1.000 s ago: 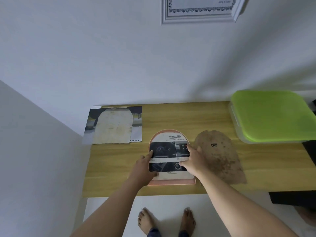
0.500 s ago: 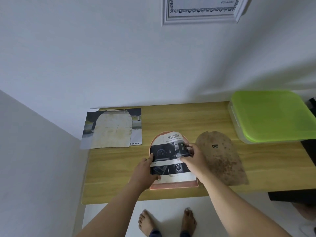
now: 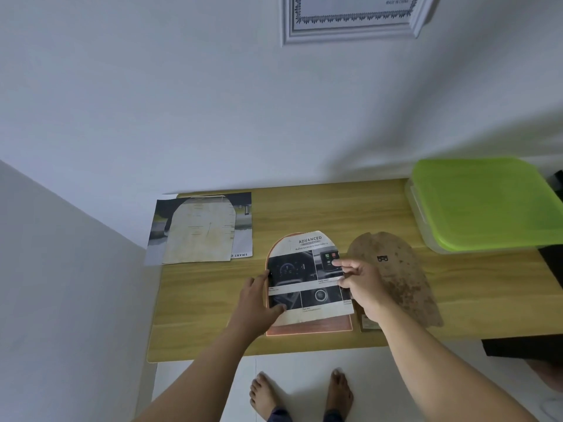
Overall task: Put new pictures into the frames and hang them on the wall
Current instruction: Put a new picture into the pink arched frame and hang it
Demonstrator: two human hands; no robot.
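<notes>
Two hands held one arch-topped printed picture (image 3: 307,278) over a pink arched frame (image 3: 309,326) that lay flat near the front edge of the wooden table (image 3: 304,208). The picture sat slightly askew on the frame, whose pink lower border showed below it. The left hand (image 3: 259,303) pressed the picture's left edge, thumb on top. The right hand (image 3: 362,284) pinched its right edge, fingers closed on the paper. Just right of the frame lay a brown arched backing board (image 3: 399,275), partly under the right wrist. At the table's back left corner a pale arched sheet (image 3: 201,231) rested on a rectangular printed page (image 3: 242,233). At the right end stood a clear container with a green lid (image 3: 484,202), shut; its contents could not be made out. On the wall above hung a white frame (image 3: 350,32).
</notes>
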